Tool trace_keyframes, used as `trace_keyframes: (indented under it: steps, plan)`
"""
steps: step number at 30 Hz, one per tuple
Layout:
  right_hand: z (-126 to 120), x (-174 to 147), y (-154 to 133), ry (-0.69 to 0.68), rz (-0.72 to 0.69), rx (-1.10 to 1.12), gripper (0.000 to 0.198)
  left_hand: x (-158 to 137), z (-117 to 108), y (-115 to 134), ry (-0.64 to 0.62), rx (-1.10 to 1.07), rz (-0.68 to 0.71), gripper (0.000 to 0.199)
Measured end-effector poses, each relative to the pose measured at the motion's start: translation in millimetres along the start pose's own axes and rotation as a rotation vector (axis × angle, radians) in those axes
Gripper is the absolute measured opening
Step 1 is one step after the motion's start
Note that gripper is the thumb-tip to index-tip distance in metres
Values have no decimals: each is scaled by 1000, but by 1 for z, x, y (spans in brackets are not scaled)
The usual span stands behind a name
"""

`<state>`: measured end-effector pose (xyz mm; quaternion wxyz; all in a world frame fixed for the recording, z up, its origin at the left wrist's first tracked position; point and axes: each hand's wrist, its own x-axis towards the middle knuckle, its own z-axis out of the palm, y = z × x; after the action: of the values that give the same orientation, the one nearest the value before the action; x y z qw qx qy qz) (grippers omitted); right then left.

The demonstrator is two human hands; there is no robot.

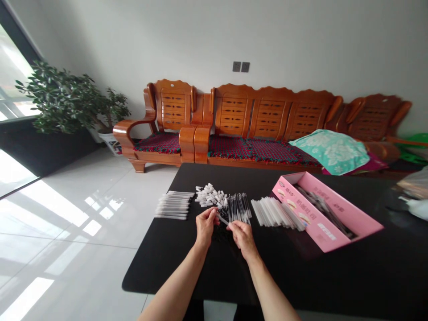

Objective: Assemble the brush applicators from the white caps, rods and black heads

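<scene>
My left hand (205, 223) and my right hand (243, 236) are both closed on a slim pen (222, 219), one at each end, above the table. Its tips are hidden in my fingers. Just beyond them lie a heap of short white pen caps (210, 196) and a row of dark pen refills (239, 207). Small black pieces (219, 232), too small to name, are scattered under my hands. Left of the caps, several pens (173, 205) lie side by side. A stack of translucent pen barrels (274, 212) is to the right of the refills.
A pink open box (327, 211) with dark slender items in it stands on the black table (160, 263), right of the barrels. Plastic bags (416, 196) lie at the far right. Behind the table is a wooden bench (234, 107); a potted plant (67, 98) stands left.
</scene>
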<state>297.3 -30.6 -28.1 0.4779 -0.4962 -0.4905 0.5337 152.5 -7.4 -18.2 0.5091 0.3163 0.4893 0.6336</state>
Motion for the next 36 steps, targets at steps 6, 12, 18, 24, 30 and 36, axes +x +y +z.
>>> trace_keyframes:
  steps: [6, 12, 18, 24, 30, 36]
  plan:
    - [-4, -1, -5, -68, 16, 76, 45, 20, -33, 23, 57, 35, 86, 45]
    - [-5, -2, -3, -55, 6, 101, 44, 82, -107, 73, 482, 160, 302, 38]
    - [-4, -1, 0, -58, -14, 80, 42, 121, -157, 83, 596, 459, 201, 30]
    - [-5, -1, 0, -54, -22, 56, 43, 123, -162, 83, 575, 659, 119, 25]
    - [-6, -2, 0, -57, -23, 65, 41, 124, -162, 87, 572, 759, 106, 18]
    - [-3, -4, -3, -63, -19, 91, 40, 122, -163, 93, 572, 852, 110, 17]
